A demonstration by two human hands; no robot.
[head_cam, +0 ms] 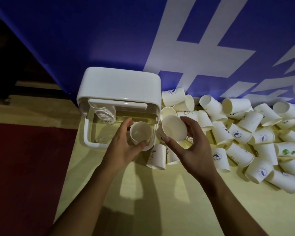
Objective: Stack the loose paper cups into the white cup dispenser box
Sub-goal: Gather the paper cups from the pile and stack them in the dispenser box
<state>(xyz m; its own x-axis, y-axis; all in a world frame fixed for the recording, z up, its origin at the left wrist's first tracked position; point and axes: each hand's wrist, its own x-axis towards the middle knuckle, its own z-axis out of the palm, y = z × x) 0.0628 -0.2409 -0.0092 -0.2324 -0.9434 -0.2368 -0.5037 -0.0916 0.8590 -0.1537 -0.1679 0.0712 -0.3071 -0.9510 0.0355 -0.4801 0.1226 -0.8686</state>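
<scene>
The white cup dispenser box (pixel 121 86) stands at the table's left end with its front open. A stack of nested cups (pixel 105 114) lies inside it at the left. My left hand (pixel 124 143) holds a paper cup (pixel 140 133), mouth up, over the box's front opening. My right hand (pixel 192 142) grips a second paper cup (pixel 173 128), tilted with its mouth toward me, just right of the box. Several loose paper cups (pixel 242 132) lie in a heap to the right.
A blue wall banner (pixel 109 31) with white lettering rises right behind the box and the heap. The pale yellow table (pixel 160 193) ends at its left edge beside the box, over a dark red floor (pixel 24 167).
</scene>
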